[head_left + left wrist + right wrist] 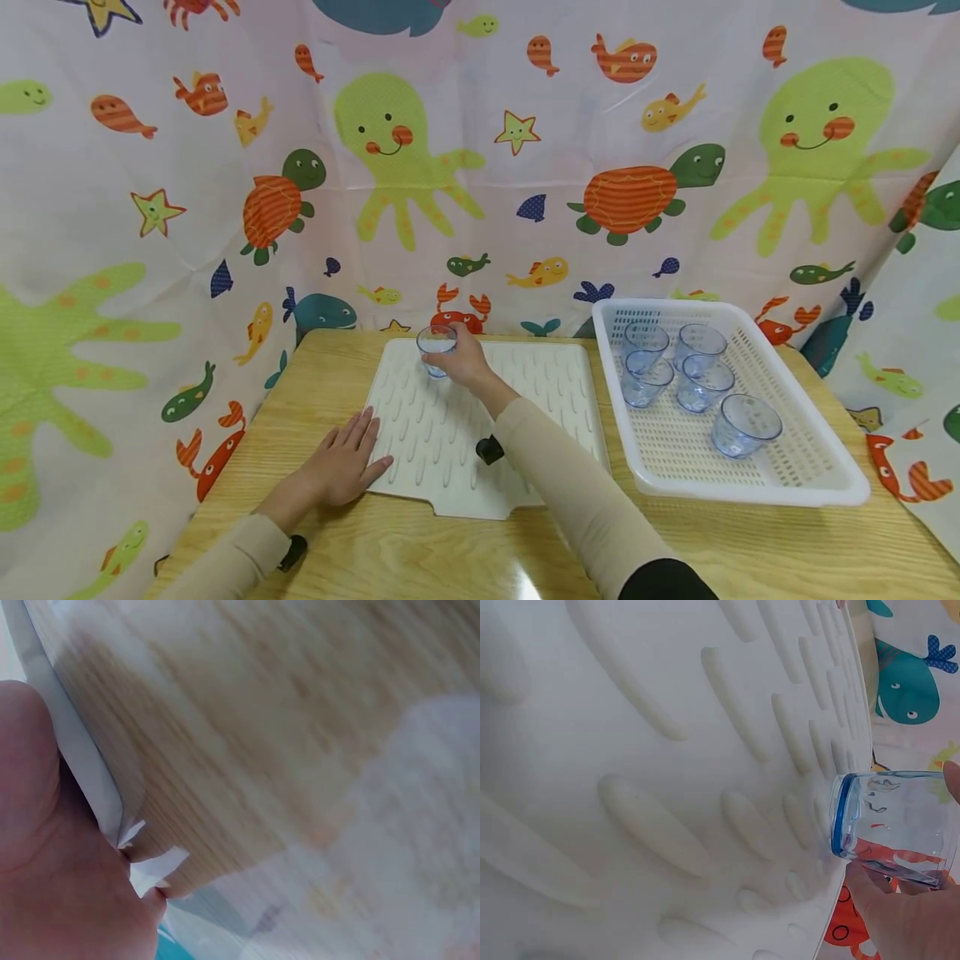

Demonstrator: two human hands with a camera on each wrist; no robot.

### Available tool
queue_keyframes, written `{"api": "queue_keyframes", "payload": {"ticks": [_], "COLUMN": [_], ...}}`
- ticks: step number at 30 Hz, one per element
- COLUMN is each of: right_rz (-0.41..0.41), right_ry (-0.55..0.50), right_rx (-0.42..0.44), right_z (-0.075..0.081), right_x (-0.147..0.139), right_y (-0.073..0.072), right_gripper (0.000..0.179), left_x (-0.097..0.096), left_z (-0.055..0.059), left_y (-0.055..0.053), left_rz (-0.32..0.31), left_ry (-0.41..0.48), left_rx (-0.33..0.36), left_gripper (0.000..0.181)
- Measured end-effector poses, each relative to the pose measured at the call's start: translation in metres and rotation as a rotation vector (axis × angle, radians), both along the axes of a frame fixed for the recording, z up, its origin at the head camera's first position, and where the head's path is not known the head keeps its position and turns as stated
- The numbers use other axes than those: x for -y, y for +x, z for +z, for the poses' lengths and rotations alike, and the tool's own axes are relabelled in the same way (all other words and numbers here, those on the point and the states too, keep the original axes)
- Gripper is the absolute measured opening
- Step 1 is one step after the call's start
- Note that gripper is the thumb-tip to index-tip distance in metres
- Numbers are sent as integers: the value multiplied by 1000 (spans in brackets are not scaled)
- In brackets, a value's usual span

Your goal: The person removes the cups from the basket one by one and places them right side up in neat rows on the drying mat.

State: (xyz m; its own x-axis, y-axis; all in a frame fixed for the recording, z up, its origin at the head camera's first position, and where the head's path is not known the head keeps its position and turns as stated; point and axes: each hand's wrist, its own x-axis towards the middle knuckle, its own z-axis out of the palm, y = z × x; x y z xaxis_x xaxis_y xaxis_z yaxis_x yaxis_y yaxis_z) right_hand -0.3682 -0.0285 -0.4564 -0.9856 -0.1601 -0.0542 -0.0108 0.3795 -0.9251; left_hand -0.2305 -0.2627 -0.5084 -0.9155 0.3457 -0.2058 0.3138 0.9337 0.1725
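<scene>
At the far left of a white ridged drying mat [525,417], my right hand [463,360] grips a clear bluish glass [437,340] by its side. In the right wrist view the glass [896,821] has its thick blue base against or just above the ridges; I cannot tell which. Fingers [907,915] wrap one side of it. My left hand [347,458] lies flat with fingers extended, its fingertips and thumb at the mat's left edge. The left wrist view shows part of this hand [67,847] beside the pale mat edge, over wood grain.
A white perforated basket [750,492] stands on the right of the wooden table [420,554], with several more bluish glasses [746,427] upright inside. A curtain [465,167] printed with sea animals hangs behind and along the sides. The mat has a tab at its front edge.
</scene>
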Motion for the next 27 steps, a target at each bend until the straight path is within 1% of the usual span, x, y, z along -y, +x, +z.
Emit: {"api": "queue_keyframes", "payload": {"ticks": [8, 14, 19, 21, 23, 27], "right_rz": [1, 24, 37, 26, 14, 6], "right_ry": [9, 1, 12, 15, 14, 16], "right_rx": [15, 17, 36, 45, 48, 53], "right_z": [-3, -2, -4, -5, -6, -9], "right_x": [-5, -11, -23, -28, -33, -36], "right_y": [0, 4, 11, 14, 17, 25], "right_gripper": [77, 85, 84, 86, 87, 87], "left_x": [-4, -3, 0, -1, -3, -3], "left_z": [3, -3, -9, -9, -5, 3], "left_y": [2, 1, -3, -3, -3, 2], "left_rz": [-6, 3, 1, -7, -11, -7], "left_ry": [51, 44, 37, 41, 42, 31], "left_rx": [-5, -4, -29, -35, -33, 1], "left_gripper": [86, 85, 86, 85, 84, 85]}}
